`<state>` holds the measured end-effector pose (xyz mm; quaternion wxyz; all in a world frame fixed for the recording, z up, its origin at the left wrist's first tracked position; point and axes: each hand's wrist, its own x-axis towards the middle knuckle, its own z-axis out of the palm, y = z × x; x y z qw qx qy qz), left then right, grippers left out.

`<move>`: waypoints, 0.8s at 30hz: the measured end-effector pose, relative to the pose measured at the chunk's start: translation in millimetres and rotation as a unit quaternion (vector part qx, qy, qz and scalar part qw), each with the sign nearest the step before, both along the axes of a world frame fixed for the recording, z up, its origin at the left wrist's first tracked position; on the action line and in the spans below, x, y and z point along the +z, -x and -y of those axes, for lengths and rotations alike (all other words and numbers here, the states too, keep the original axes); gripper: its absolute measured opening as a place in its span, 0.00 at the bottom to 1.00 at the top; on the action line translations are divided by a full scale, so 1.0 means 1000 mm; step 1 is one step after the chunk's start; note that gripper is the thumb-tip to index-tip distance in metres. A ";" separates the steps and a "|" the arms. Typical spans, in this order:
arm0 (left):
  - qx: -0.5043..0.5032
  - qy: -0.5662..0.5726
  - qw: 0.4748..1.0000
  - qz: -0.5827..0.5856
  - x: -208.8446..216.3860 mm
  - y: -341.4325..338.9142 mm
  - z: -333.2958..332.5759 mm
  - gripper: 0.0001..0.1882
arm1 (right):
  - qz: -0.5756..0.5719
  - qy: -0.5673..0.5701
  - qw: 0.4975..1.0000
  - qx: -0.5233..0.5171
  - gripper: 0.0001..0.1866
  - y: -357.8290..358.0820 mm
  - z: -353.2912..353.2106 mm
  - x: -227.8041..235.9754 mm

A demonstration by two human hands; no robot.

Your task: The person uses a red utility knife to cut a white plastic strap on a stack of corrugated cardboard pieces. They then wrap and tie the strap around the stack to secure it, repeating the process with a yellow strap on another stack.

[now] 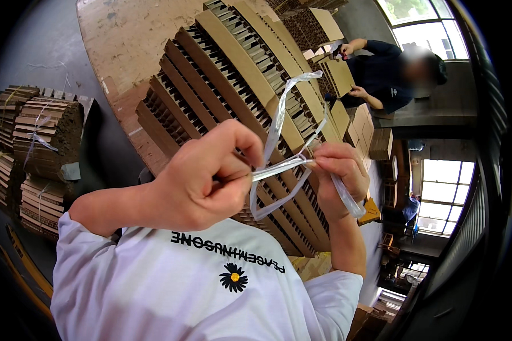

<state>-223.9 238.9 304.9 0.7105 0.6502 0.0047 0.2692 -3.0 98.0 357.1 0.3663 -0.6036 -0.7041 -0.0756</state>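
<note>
A pale translucent plastic strap (pixel 277 167) is stretched taut between my two hands, above the stacked cardboard dividers (pixel 233 74). My left hand (pixel 202 176) is closed in a fist on one end of it. The fingertips of my right hand (pixel 341 173) pinch the other end, where the strands cross as if in a knot or loop. One loop of the strap rises toward the far side, another hangs below, and a loose tail dangles beside my right wrist. My fingers hide the exact crossing.
The dividers rest on a wooden board (pixel 111 34). Tied cardboard bundles (pixel 45 131) stand on the floor at left. A co-worker in dark clothes (pixel 375 74) handles a cardboard piece (pixel 337 77) at the far right. A yellow metal part (pixel 371 211) is beyond my right forearm.
</note>
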 end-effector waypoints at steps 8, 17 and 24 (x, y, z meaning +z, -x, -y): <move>0.057 0.160 0.979 -0.110 -0.062 0.002 -0.016 0.07 | 0.009 0.070 0.992 -0.103 0.10 -0.014 0.021 0.003; 0.025 0.209 0.972 -0.101 -0.074 -0.008 -0.031 0.07 | -0.167 0.106 0.966 -0.163 0.09 -0.014 0.017 0.011; 0.078 0.312 0.945 -0.056 -0.092 0.025 -0.058 0.08 | -0.473 0.219 0.755 -0.398 0.23 -0.083 0.101 0.060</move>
